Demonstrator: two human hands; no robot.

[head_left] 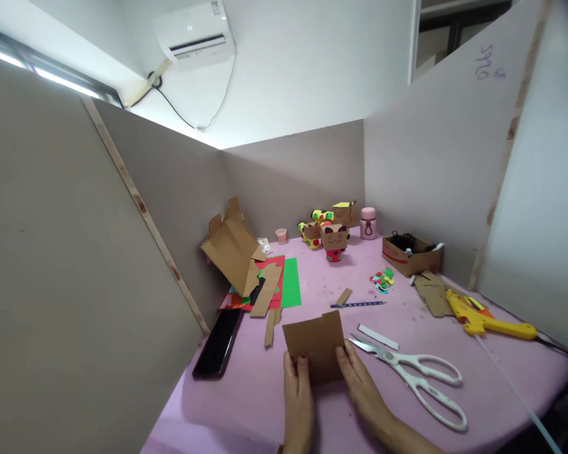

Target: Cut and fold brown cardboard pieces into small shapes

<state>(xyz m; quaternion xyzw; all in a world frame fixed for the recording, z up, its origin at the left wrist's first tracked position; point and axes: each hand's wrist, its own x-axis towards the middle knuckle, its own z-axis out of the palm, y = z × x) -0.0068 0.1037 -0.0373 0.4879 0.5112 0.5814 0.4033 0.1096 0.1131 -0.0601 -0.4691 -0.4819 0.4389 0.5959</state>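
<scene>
The desk [246,403], covered in pink, is boxed in by grey partition boards [76,284] on the left, back and right; only the near side stands open. Its near right corner is rounded, and its right edge runs close behind a yellow glue gun [483,318].

A bent cardboard sheet [234,249] leans in the back left corner over red and green paper sheets [288,280]. A black phone [218,343] lies along the left board, close to the desk edge. A small cardboard box [409,252] sits against the right board, with flat cardboard offcuts [433,293] just in front of it.

White scissors [419,375], blades parted, lie just right of the hands. Decorated cardboard figures [334,239] and a pink jar [368,222] stand near the back wall. Coloured paper scraps [382,279], a blue pencil [357,304] and a white strip [377,336] lie in mid-desk.

The cardboard piece [315,343] lies flat on the desk at the near centre. The left hand [297,394] presses its lower left edge, fingers [303,366] together on the card. The right hand [362,388] holds its lower right edge, fingers together against it. Bare desk surface lies open to the left of the hands and along the near edge; the scissors narrow the room on the right.
</scene>
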